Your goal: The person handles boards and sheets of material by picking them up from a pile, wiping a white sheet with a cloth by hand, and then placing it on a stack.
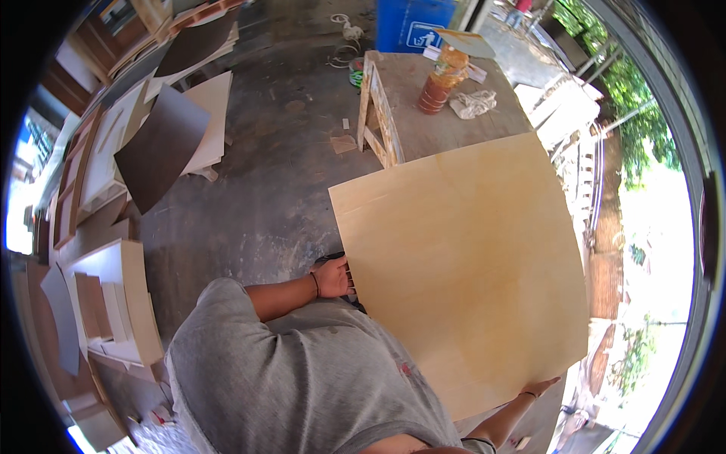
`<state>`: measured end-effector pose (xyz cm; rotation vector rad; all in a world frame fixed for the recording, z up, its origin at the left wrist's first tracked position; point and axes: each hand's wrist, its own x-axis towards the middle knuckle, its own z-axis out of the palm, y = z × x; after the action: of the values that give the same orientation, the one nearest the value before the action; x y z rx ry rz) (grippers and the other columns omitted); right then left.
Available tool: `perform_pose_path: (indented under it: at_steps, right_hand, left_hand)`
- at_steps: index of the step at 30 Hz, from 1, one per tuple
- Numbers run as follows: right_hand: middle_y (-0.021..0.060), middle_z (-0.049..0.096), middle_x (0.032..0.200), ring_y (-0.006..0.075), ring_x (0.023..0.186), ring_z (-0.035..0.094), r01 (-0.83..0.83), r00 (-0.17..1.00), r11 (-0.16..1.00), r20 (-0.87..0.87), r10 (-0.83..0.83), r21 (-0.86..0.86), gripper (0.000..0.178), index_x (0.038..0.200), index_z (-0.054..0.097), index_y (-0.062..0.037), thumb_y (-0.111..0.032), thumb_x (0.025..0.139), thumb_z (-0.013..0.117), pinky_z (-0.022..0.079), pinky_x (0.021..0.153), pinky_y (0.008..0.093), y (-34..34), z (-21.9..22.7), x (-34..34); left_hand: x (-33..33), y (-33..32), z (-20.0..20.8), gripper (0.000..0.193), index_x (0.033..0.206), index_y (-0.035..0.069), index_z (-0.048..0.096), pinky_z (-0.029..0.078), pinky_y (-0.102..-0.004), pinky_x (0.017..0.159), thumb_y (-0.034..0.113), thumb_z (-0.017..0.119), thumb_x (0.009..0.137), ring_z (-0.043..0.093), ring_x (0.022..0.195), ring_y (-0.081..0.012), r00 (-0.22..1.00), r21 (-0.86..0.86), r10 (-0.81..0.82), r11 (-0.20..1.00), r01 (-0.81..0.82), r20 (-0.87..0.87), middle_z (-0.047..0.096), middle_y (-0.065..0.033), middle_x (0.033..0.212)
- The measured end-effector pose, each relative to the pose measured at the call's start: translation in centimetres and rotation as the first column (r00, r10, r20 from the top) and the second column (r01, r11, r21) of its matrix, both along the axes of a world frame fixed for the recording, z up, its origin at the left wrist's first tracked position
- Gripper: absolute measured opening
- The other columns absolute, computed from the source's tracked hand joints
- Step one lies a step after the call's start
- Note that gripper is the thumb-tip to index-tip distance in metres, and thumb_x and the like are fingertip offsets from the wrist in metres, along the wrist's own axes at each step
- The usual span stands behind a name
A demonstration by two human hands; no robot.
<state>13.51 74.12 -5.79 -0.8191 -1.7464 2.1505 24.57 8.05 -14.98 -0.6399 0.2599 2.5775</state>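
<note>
A large pale plywood sheet (461, 272) lies in front of me, its far part over a worktable. My left hand (333, 277) is closed on the sheet's left edge, with its fingers partly hidden at the edge. At the near right corner my right hand (540, 386) grips the edge, and most of its fingers are hidden. Beyond the sheet, on the worktable (484, 121), stands a plastic bottle (437, 89) of reddish-brown liquid, with a flat grey-green piece (466, 43) above it. A crumpled whitish rag (474, 104) lies beside the bottle.
Behind the table stands a blue bin (412, 26). Dark brown panels (162, 144) and pale boards are stacked at the left. Pale box-like pieces (121, 303) stand nearer on that side. Scraps lie on the dark floor (249, 166). Bright outdoor ground and plants are at the right.
</note>
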Motion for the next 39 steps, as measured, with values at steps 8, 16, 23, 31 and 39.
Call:
perform_pose_path:
  at_steps: [8,16,23,31,39]
  right_hand:
    - [0.0099,0.03,0.143,0.0292,0.127,0.032,-0.123,0.992,0.982,0.041,0.118,0.141,0.072,0.14,0.025,-0.0087,-0.061,0.09,0.02,0.029,0.105,0.0415,4.5,-7.2,-6.8]
    - [0.0119,0.032,0.141,0.0311,0.126,0.034,-0.087,0.99,0.986,0.102,0.101,-0.14,0.081,0.139,0.026,-0.005,-0.067,0.087,0.022,0.03,0.103,0.0432,4.8,-8.0,-9.2]
    - [0.012,0.035,0.137,0.0303,0.124,0.036,-0.16,0.97,0.977,0.16,0.182,-0.139,0.08,0.137,0.028,-0.0039,-0.066,0.087,0.019,0.032,0.101,0.0417,6.1,-10.2,-9.4]
    - [-0.0037,0.044,0.054,0.0104,0.045,0.04,0.012,0.8,0.887,0.528,-0.286,0.462,0.059,0.066,0.051,-0.008,-0.066,0.079,0.05,0.031,0.042,0.0303,6.8,-6.9,-10.3]
    - [0.0034,0.06,0.083,0.0121,0.072,0.051,0.219,0.959,0.818,0.035,-0.28,0.532,0.036,0.097,0.061,-0.0022,-0.034,0.081,0.066,0.042,0.065,0.0226,6.0,-7.3,-4.3]
  left_hand:
    - [-0.9,0.8,0.7,0.045,0.124,0.012,0.047,0.037,-0.0422,0.095,0.042,0.032,0.095,0.051,0.112,-0.0229,0.996,-0.124,0.042,0.992,-0.032,0.073,0.053,-0.0039,0.123]
    - [-2.0,2.0,2.0,0.052,0.126,0.009,0.044,0.035,-0.0451,0.099,0.047,0.026,0.095,0.046,0.119,-0.0278,1.0,-0.167,-0.005,0.986,0.005,0.005,0.049,-0.009,0.128]
    - [-3.8,2.0,2.2,0.055,0.127,0.009,0.042,0.034,-0.0443,0.1,0.05,0.023,0.095,0.046,0.119,-0.0262,1.0,-0.214,-0.007,0.977,0.007,0.002,0.049,-0.0077,0.128]
    - [-6.6,2.6,2.2,0.053,0.127,0.008,0.041,0.036,-0.0473,0.099,0.048,0.025,0.095,0.047,0.117,-0.0289,0.998,-0.241,-0.031,0.97,0.017,-0.054,0.047,-0.0106,0.128]
    - [-8.6,2.8,2.0,0.052,0.125,0.008,0.041,0.037,-0.049,0.097,0.047,0.024,0.095,0.049,0.113,-0.0324,0.999,-0.289,-0.002,0.957,-0.008,-0.035,0.048,-0.0128,0.125]
